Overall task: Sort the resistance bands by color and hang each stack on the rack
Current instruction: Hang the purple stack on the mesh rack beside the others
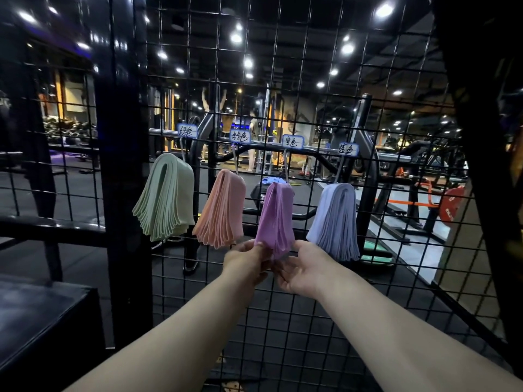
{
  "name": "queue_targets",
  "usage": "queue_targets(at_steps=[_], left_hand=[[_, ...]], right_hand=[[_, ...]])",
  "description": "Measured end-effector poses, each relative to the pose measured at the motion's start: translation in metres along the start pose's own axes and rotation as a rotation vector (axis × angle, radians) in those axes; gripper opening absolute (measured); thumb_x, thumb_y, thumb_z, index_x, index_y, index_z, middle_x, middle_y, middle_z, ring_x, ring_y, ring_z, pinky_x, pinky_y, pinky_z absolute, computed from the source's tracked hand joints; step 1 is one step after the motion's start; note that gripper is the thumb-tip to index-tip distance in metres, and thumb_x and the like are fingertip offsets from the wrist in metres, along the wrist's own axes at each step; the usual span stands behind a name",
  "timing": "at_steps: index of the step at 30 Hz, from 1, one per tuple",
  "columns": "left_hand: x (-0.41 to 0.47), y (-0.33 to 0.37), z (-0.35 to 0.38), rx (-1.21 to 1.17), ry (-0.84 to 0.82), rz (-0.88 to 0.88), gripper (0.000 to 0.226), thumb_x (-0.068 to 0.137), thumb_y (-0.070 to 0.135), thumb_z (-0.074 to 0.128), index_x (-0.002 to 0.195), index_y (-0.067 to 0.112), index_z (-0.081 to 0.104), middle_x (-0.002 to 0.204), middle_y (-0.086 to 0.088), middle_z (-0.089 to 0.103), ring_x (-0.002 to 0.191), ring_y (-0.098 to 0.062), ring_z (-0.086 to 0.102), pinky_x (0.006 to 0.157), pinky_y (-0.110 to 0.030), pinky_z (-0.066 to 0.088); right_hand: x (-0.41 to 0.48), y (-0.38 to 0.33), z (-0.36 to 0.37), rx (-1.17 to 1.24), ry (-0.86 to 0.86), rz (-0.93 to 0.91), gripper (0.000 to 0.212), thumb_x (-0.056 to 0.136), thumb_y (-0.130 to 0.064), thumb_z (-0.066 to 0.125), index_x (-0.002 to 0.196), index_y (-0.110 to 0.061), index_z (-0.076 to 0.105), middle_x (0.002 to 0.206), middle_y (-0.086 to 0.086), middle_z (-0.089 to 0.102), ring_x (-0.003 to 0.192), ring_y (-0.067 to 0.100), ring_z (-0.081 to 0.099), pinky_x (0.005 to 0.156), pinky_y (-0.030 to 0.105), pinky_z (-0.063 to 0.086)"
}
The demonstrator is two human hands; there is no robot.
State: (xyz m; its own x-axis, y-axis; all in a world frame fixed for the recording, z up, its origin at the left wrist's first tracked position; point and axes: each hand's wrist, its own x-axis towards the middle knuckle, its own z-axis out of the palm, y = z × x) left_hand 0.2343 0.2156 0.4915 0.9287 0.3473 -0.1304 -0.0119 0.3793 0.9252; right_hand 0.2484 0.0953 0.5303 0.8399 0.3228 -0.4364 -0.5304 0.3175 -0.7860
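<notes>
Purple stack [276,216] hangs from its hook [286,169] on the rack [124,165], third along between pink [223,207] and blue [336,219], green [165,196] far left. The fingers of my left hand [246,263] and right hand [308,270] pinch its bottom ends from either side. Feels like the final tidy: next I even out the loops, then let go gently so nothing slips off the hook.

Handwritten tags on rack [143,165]: 绿色 tag [187,131], 粉色 tag [240,136], 紫色 tag [293,142], 蓝色 tag [348,149].
</notes>
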Motion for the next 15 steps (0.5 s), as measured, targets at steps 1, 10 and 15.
queue_targets(at_steps=[1,10,15], left_hand=[[0.0014,-0.0012,-0.0004,-0.010,0.000,-0.002,0.021,0.091,0.018,0.073,0.111,0.012,0.069,0.088,-0.008,0.077,0.072,-0.021,0.068,0.055,-0.027,0.048],[-0.0006,-0.0055,0.0006,-0.198,-0.013,-0.013,0.025,0.089,0.008,0.073,0.113,0.004,0.067,0.086,-0.014,0.074,0.064,-0.018,0.068,0.058,-0.029,0.055],[0.0008,-0.0088,0.0019,-0.223,-0.005,-0.038,0.029,0.090,0.006,0.069,0.118,0.001,0.065,0.095,-0.017,0.076,0.071,-0.022,0.071,0.056,-0.028,0.055]], right_hand=[[-0.0004,0.0001,0.0009,-0.009,0.014,-0.006,0.021,0.096,-0.026,0.056,0.098,-0.009,0.068,0.075,0.007,0.070,0.085,0.019,0.063,0.076,0.032,0.045],[0.0037,-0.0048,0.0047,0.030,0.002,0.007,0.032,0.094,-0.040,0.065,0.106,-0.011,0.067,0.081,0.002,0.061,0.079,0.015,0.059,0.071,0.031,0.045],[0.0018,-0.0043,0.0052,0.040,0.034,-0.001,0.025,0.094,-0.034,0.065,0.101,-0.010,0.068,0.082,0.004,0.065,0.081,0.018,0.059,0.070,0.034,0.045]])
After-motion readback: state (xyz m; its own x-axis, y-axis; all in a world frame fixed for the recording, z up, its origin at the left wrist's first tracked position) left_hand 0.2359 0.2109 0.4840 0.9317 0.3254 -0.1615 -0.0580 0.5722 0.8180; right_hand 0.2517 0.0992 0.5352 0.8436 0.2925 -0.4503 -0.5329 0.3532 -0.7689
